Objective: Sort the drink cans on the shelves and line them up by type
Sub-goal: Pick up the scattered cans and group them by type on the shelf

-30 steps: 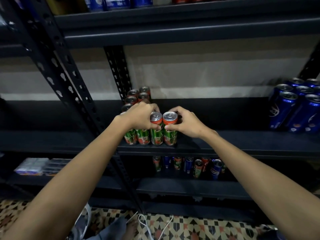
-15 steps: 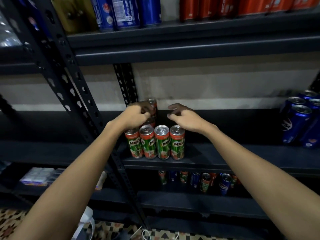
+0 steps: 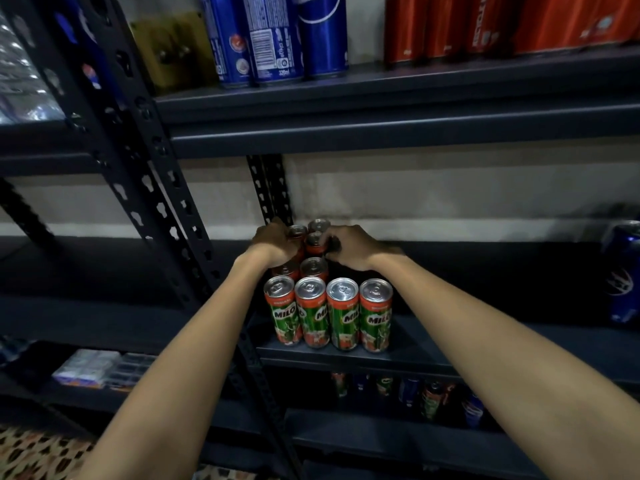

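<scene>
Milo cans (image 3: 328, 315) stand upright on the middle shelf (image 3: 450, 355), four across the front edge, more filing back toward twelve o'clock. Both hands reach over the front row: left hand (image 3: 273, 245) curls round a rear can (image 3: 297, 233), right hand (image 3: 349, 247) clamps its neighbour (image 3: 314, 241) at three o'clock.

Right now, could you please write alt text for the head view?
Both hands, left hand and right hand, grip Milo cans at the back of a dark middle shelf, behind a front row of four Milo cans.
</scene>
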